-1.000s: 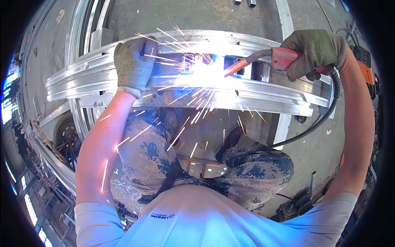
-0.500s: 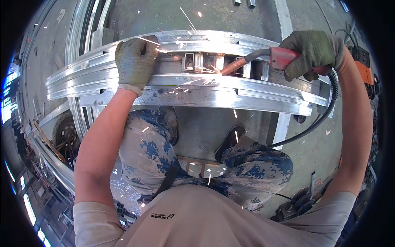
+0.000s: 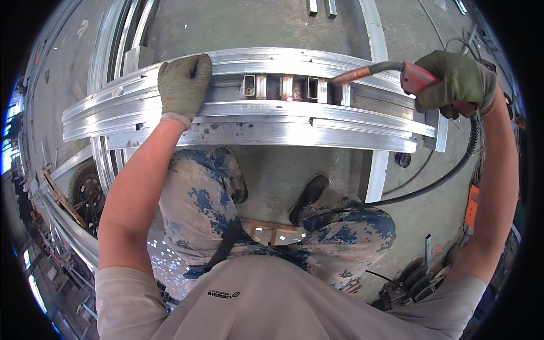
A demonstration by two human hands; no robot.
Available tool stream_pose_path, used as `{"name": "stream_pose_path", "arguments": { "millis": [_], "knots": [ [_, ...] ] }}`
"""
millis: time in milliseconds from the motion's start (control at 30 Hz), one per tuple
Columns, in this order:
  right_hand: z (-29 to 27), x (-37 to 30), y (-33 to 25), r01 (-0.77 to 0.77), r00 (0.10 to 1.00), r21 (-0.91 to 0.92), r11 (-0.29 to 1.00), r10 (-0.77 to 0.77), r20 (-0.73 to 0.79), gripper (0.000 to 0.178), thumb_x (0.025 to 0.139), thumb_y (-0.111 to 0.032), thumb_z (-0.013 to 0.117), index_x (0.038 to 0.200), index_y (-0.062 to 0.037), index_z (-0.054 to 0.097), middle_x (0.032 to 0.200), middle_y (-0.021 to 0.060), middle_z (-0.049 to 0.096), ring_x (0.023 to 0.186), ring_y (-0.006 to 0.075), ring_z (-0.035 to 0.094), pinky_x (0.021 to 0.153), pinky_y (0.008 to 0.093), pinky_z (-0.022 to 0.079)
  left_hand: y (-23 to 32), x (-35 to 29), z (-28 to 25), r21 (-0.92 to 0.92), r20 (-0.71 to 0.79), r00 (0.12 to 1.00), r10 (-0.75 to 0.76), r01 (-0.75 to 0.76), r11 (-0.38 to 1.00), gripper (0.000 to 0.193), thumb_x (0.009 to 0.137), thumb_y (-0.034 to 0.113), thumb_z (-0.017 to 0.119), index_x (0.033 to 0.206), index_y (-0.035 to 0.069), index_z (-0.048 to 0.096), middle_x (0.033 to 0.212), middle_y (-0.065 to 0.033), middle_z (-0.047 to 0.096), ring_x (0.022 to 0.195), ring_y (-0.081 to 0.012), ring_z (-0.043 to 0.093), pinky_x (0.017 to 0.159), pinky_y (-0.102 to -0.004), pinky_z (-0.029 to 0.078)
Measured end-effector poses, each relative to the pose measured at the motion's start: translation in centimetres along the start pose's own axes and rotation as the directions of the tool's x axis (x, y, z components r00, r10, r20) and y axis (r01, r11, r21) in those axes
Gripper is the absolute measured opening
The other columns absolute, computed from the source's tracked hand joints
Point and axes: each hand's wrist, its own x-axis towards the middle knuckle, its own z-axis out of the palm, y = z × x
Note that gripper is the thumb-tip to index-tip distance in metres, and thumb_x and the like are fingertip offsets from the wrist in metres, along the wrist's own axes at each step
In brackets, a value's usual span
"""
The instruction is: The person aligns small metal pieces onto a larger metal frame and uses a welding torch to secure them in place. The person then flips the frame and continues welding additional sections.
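Observation:
My right hand point(image 3: 458, 79), in a green work glove, is closed around the red handle of a welding torch point(image 3: 418, 78). The torch's copper nozzle points left, just above the gap between two long silvery metal rails point(image 3: 351, 118). Short pieces of square tube point(image 3: 249, 86) stand in that gap, with bright spacers beside them. One small spot between the rails still glows faintly. Further left, my gloved left hand point(image 3: 184, 86) lies across both rails with its fingers curled over the far one. Its fingertips are partly hidden.
Long metal beams point(image 3: 102, 62) lie under the rails at the left, and another support beam point(image 3: 375, 175) runs beneath them at the right. The torch's black cable point(image 3: 430, 186) loops down the right side. A wheel point(image 3: 88, 190) stands at the lower left.
The sparks and bright welding glare have stopped. My right hand has drawn the torch up and to the right, off the joint. My left hand keeps its grip on the rails.

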Motion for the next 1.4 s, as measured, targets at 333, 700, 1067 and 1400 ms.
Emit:
{"name": "stream_pose_path", "arguments": {
  "millis": [333, 700, 1067, 1400],
  "knots": [
    [0.9, 3.6, -0.4, 0.009, 0.992, -0.05, 0.999, -0.003, 0.123, 0.047, 0.068, -0.014, 0.094, 0.108, 0.0024, 0.077, 0.072, 0.0064, 0.071, 0.051, 0.0148, 0.066, 0.046, 0.0283, 0.055, -0.6, -0.1, 0.0, -0.021, -0.034, 0.998, 0.045, -0.045, 0.999, 0.039, 0.103, 0.041, 0.063, 0.095, 0.007, 0.08, 0.084, -0.0148, 0.074, 0.085, -0.0367, 0.067, 0.09, -0.0474, 0.047],
    [0.8, 4.5, -0.2, 0.019, 0.986, -0.083, 0.996, -0.005, 0.167, 0.062, 0.067, -0.026, 0.1, 0.119, -0.001, 0.078, 0.084, 0.0087, 0.077, 0.066, 0.0167, 0.072, 0.059, 0.0319, 0.062, -0.8, -0.6, -0.9, -0.026, -0.04, 0.996, 0.074, -0.076, 0.997, 0.033, 0.102, 0.036, 0.066, 0.094, 0.007, 0.078, 0.084, -0.0121, 0.073, 0.083, -0.0349, 0.066, 0.085, -0.047, 0.047],
    [1.9, 4.9, 1.7, 0.112, 0.984, 0.037, 0.993, -0.116, 0.138, 0.047, 0.072, -0.017, 0.096, 0.11, 0.0024, 0.078, 0.074, 0.0072, 0.072, 0.054, 0.0139, 0.067, 0.049, 0.0299, 0.058, -1.0, -0.9, -1.3, -0.013, -0.059, 0.995, 0.08, -0.081, 0.997, 0.03, 0.101, 0.034, 0.067, 0.098, 0.007, 0.079, 0.088, -0.013, 0.074, 0.086, -0.0355, 0.067, 0.085, -0.0474, 0.049],
    [1.6, 4.6, 1.4, 0.108, 0.969, 0.006, 0.994, -0.107, 0.222, 0.051, 0.073, -0.025, 0.095, 0.115, -0.001, 0.078, 0.079, 0.0063, 0.073, 0.057, 0.0133, 0.067, 0.051, 0.0294, 0.057, -1.2, -0.8, -1.1, -0.028, -0.042, 0.996, 0.075, -0.076, 0.997, 0.028, 0.101, 0.034, 0.067, 0.1, 0.009, 0.08, 0.089, -0.0112, 0.074, 0.083, -0.032, 0.065, 0.09, -0.0445, 0.047]
  ]
}}
